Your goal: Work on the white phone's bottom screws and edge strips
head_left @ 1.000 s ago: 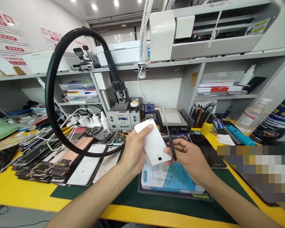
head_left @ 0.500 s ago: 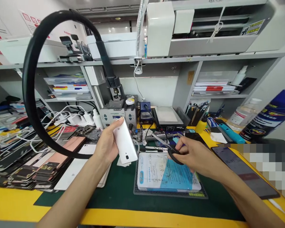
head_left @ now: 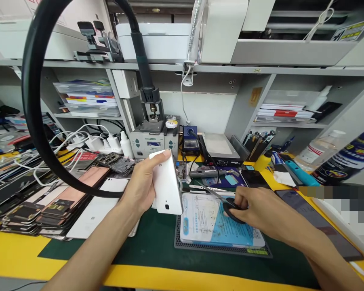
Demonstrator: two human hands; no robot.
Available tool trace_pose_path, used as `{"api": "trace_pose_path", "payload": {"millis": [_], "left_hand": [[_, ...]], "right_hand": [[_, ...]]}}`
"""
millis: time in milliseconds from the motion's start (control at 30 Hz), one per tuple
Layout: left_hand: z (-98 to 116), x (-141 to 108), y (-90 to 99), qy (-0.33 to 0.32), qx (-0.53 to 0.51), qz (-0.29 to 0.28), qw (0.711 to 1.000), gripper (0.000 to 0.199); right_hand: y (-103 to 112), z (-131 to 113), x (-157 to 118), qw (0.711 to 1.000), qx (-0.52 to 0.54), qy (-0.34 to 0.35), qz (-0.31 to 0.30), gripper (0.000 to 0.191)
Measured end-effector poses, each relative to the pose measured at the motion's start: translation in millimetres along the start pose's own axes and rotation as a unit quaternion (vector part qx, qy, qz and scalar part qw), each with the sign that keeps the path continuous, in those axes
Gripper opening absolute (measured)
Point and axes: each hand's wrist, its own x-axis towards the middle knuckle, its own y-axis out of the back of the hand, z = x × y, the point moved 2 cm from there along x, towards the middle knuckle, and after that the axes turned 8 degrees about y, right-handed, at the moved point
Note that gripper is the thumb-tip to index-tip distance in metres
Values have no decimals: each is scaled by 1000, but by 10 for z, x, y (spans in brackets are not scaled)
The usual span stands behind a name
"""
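White phone (head_left: 166,186) centre frame, pinched by left fingers (head_left: 161,158) | green mat (head_left: 151,248) gives room below, to tabletop (head_left: 157,275) edge | right fingers (head_left: 241,195) pinching scissors (head_left: 220,197), lower over case (head_left: 200,220) than earlier

We face a grey shelving unit (head_left: 157,66) running behind the yellow tabletop (head_left: 15,250), its compartments split by upright dividers (head_left: 242,106). We see a white back panel (head_left: 206,111) mid-unit, a white wall (head_left: 83,12) at upper left and grey floor (head_left: 6,282) at lower left.

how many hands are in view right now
2: the left hand, left of the case, holds a white phone; the right hand, at the case's right side, holds scissors.
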Motion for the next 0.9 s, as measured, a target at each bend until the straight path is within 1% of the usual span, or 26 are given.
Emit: {"api": "trace_pose_path", "payload": {"millis": [100,200,267,333,400,433,500,567,633,667,733,800,900], "left_hand": [[-1,-9,11,1,6,-3,1000,28],[3,3,32,-2,7,-6,1000,29],[9,15,51,-6,4,-6,1000,28],[17,27,69,-10,1,-6,1000,28],[29,39,89,-16,-3,-2,1000,28],[38,46,100,-22,-4,2,1000,29],[61,64,126,-39,-6,10,999,30],[85,85,152,-55,-7,17,998,30],[102,104,171,-67,-9,21,998,29],[106,112,178,-70,-10,21,997,29],[105,122,182,-73,-13,20,997,28],[95,125,178,-72,-16,18,997,28],[69,122,163,-62,-16,9,998,25]], "right_hand": [[35,-39,18,999,-31,15,-26,26],[74,-75,47,997,-39,36,-61,23],[108,-76,53,994,-21,45,-99,21],[163,-65,42,990,5,38,-133,23],[232,-70,28,987,26,28,-154,27],[263,-91,26,987,34,28,-155,28],[302,-185,44,989,47,59,-127,27],[281,-347,86,987,59,127,-73,27],[185,-534,137,978,51,201,-34,33],[116,-619,163,973,37,225,-23,38],[-27,-744,210,971,4,239,-15,45],[-137,-813,239,970,-19,244,-13,44],[-199,-836,244,967,-33,251,4,40]]}}
